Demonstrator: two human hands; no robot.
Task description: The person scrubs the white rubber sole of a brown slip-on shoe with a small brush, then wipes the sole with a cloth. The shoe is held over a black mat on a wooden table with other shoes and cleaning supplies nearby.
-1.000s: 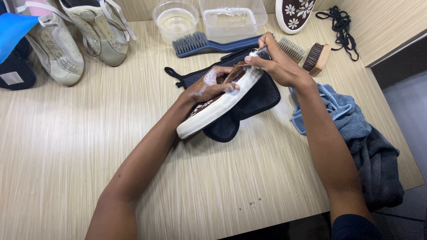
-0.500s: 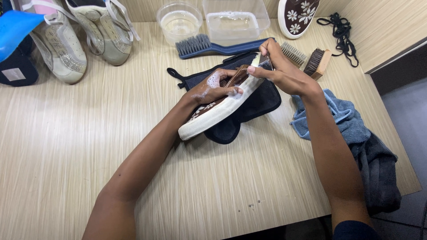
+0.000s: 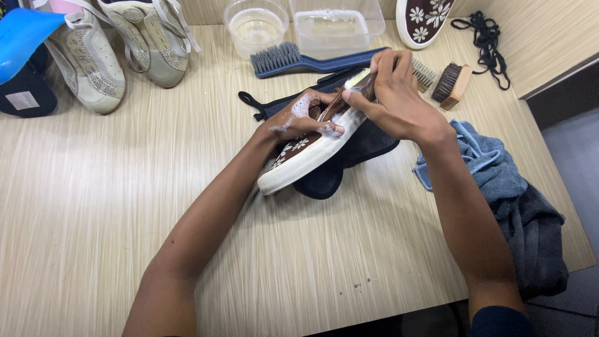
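Note:
A brown slip-on shoe (image 3: 304, 156) with white flowers and a white sole lies tilted on a dark navy cloth (image 3: 355, 150) in the middle of the table. My left hand (image 3: 301, 118), flecked with soap foam, grips the shoe at its opening. My right hand (image 3: 393, 93) holds a small pale-bristled brush (image 3: 360, 80) pressed against the heel end of the shoe. Foam sits on the shoe's rim where the brush meets it.
Behind are a blue-handled brush (image 3: 299, 59), a round tub of water (image 3: 256, 25), a rectangular tub (image 3: 337, 25), the matching shoe (image 3: 427, 22), two wooden brushes (image 3: 452, 81) and black laces (image 3: 483, 37). Pale sneakers (image 3: 118, 43) stand back left. Blue and grey towels (image 3: 511, 206) lie right.
My right hand and the brush have shifted slightly along the shoe's heel rim. My left hand keeps the same hold, and the camera has drifted a little.

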